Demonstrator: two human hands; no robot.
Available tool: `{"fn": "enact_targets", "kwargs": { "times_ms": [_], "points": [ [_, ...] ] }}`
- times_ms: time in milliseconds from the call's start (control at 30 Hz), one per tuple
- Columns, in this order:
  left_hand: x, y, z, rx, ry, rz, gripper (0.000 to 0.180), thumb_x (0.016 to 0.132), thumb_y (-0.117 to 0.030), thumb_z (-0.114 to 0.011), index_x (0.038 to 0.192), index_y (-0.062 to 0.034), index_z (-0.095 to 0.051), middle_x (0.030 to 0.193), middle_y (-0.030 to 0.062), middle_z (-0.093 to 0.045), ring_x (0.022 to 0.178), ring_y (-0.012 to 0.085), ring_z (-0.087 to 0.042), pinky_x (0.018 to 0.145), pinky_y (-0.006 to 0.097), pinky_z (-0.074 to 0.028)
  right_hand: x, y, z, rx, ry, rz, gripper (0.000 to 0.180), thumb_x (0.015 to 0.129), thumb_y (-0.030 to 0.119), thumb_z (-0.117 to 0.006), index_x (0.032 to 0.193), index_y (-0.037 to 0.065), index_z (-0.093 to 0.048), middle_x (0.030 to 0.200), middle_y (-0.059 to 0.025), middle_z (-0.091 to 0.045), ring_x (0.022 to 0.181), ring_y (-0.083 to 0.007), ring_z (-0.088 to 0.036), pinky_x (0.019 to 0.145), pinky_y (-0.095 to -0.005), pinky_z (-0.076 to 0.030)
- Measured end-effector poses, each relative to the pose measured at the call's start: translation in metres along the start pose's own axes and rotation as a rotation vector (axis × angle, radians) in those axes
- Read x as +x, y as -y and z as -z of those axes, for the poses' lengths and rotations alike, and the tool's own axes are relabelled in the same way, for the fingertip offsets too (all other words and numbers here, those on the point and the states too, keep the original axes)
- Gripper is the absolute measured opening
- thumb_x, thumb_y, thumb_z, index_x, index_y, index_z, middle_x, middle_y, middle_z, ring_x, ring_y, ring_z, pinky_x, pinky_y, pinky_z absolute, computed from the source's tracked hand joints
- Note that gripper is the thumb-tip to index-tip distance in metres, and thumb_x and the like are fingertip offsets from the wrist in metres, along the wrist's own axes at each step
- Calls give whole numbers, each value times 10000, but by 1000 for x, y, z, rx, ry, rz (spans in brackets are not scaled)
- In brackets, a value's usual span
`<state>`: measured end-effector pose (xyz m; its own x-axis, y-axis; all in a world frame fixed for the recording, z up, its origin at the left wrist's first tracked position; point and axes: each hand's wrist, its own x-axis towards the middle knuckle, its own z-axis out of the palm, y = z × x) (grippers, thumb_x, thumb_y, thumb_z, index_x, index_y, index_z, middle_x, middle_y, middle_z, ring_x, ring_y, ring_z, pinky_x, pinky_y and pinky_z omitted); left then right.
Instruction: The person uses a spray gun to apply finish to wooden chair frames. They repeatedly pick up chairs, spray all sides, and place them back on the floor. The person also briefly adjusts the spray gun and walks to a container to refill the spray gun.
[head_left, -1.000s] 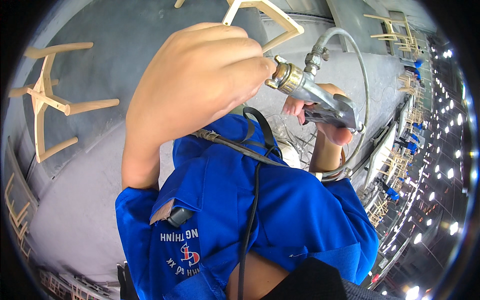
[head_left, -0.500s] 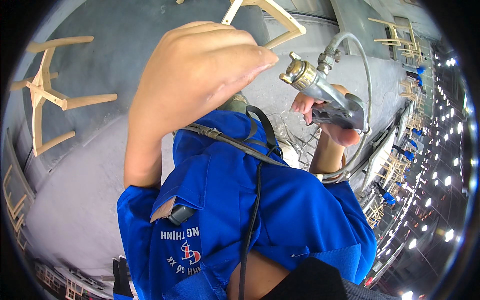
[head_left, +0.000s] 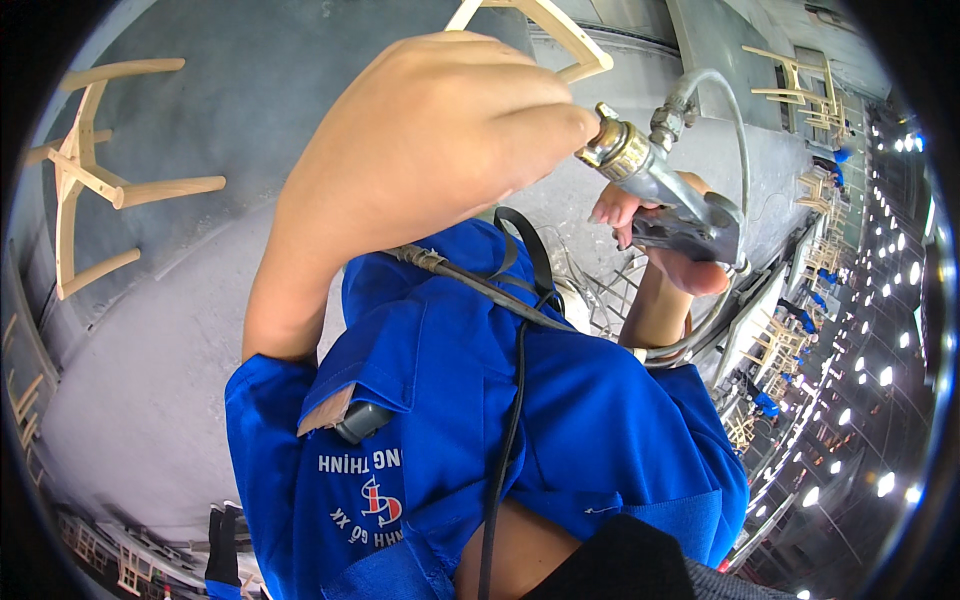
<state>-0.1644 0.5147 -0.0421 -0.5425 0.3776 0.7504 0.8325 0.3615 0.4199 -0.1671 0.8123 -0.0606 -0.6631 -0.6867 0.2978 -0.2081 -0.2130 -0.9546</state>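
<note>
My right hand (head_left: 615,208) holds a metal spray gun (head_left: 672,190) with a brass-coloured nozzle (head_left: 622,155), its fingers wrapped round the handle and its thumb behind. The gun points up and to the left. My left hand (head_left: 455,130), back toward me, is closed; its finger and thumb side meets or overlaps the nozzle's front in view. What its fingers hold, if anything, is hidden behind the hand. A grey hose (head_left: 735,110) loops from a fitting on the gun. Another hose (head_left: 480,290) crosses in front of my blue shirt (head_left: 450,370).
A pale wooden chair frame (head_left: 72,195) lies on the grey surface at left, and part of another wooden frame (head_left: 570,40) shows at the top. More frames (head_left: 800,85) stand at upper right. Farther right, people in blue work among rows of frames.
My left hand has moved right, from a gap beside the spray gun up to its nozzle. The right hand, with the gun, has shifted only slightly.
</note>
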Motion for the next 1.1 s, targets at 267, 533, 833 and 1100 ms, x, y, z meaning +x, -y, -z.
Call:
{"fn": "enact_targets", "kwargs": {
  "times_ms": [267,533,833,1100],
  "points": [
    [20,3,-16,-43,-115,-22,288,640,-24,-787,919,-28,-717,762,88,-655,646,256,-624,578,342,-491,3,12,24,24,-8,32,1038,725,892,-553,1216,-21,-594,888,-182,-659,642,-227,-624,675,-429,-548],
    [28,8,-33,-75,-165,29,248,667,-10,-785,906,-33,-724,750,85,-658,641,238,-625,581,330,-490,3,15,38,88,-38,84,1000,741,886,-545,1190,-7,-563,911,-181,-645,630,-228,-620,672,-442,-541],
    [39,10,-48,-50,-219,2,206,731,-23,-780,934,-42,-754,767,77,-692,662,219,-656,584,319,-492,4,21,51,40,18,57,980,742,893,-535,1163,9,-539,911,-195,-644,625,-231,-622,671,-439,-545],
    [54,7,-61,-40,-198,-25,227,719,-27,-778,943,-40,-746,762,76,-687,659,220,-653,575,319,-487,8,26,70,64,136,88,986,737,888,-553,1158,-3,-545,886,-193,-645,634,-231,-631,679,-436,-555]
  ]
}}
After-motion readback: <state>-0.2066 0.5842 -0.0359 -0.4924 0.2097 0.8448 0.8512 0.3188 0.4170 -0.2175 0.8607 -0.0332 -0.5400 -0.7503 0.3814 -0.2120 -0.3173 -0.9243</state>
